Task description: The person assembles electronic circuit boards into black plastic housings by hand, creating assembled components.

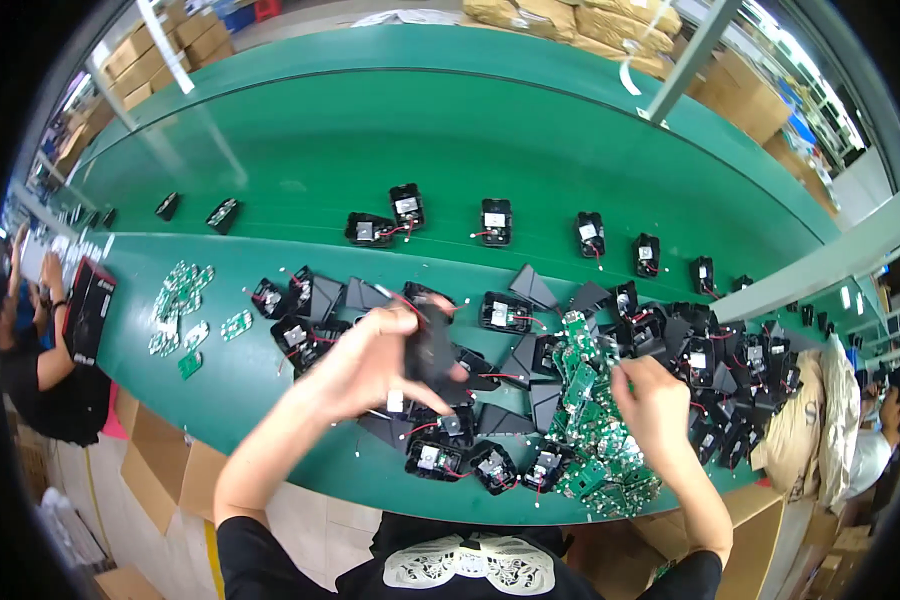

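Observation:
My left hand (360, 365) grips a black plastic housing (431, 350) and holds it tilted above the bench; motion blurs it. At the right, my right hand (653, 400) is closed in a pinch over a heap of green circuit boards (595, 430). What its fingertips hold is blurred, and I cannot make it out. Between and below my hands lie several black housings with red wires, among them one open housing (433, 458) near the bench's front edge. Black wedge-shaped pieces (505, 420) lie among them.
A green belt (300, 180) carries spaced black housings, such as one (496, 222) straight ahead. More circuit boards (180, 300) lie at the left of the bench. A dense pile of housings (710, 350) spreads at the right. Another person (50, 370) works at the far left, beside a black box (90, 310).

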Motion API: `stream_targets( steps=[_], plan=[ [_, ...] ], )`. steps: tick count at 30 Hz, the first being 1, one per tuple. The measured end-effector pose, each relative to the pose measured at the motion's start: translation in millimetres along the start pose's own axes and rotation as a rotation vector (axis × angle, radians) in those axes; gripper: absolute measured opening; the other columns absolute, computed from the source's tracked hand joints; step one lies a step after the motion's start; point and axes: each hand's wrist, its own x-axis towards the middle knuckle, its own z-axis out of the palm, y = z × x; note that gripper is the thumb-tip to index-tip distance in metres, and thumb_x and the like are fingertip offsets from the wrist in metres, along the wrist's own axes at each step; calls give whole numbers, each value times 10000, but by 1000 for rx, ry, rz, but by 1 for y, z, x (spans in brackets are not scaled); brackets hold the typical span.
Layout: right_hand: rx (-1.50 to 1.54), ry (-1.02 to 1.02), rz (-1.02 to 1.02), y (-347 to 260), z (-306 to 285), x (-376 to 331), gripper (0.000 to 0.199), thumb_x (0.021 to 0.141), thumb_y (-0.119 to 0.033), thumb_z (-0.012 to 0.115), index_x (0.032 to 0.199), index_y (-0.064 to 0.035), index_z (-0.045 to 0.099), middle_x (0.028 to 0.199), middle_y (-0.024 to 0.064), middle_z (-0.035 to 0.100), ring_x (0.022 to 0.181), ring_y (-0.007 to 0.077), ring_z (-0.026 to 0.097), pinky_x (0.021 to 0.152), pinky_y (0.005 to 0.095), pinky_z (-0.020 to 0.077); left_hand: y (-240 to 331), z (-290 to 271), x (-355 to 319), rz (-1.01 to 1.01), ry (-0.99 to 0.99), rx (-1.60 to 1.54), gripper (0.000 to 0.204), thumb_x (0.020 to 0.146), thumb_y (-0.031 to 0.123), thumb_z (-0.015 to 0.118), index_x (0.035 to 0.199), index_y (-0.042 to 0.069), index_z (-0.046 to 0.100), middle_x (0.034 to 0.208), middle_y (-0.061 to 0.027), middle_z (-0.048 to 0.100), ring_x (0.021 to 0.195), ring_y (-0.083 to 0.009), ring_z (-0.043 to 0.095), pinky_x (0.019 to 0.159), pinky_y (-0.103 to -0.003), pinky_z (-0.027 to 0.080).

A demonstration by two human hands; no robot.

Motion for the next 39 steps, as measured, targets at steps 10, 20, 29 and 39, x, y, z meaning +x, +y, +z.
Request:
stream_targets(
  steps=[10,20,29,39],
  plan=[
    [1225,-601,219,-72,-65,-3,144,872,-81,546,934,25,622,752,71,627,489,94,579,432,201,434,-95,36,-13,587,135,1177,458,742,-46,430,1191,39,467,987,-67,517,829,-109,509,721,-253,431],
    [1181,-568,253,-72,-60,-14,153,869,-60,539,959,34,621,770,87,619,506,107,594,435,205,444,-99,52,-20,765,179,1409,430,723,-35,559,1140,60,524,814,-94,575,703,-249,509,651,-331,423],
    [1250,-712,455,-73,-50,-18,185,882,-124,545,973,12,630,776,83,661,490,89,593,429,199,442,-105,50,-24,532,26,965,607,807,239,451,1308,-29,238,1286,-192,366,1145,-258,430,830,-316,445],
    [1237,-744,427,-72,-45,-15,175,867,-148,571,921,1,644,759,70,670,494,90,602,429,204,449,-105,52,-26,529,-43,960,561,884,176,438,1310,-66,165,1306,-219,285,1244,-305,305,1036,-382,226]
  ],
)
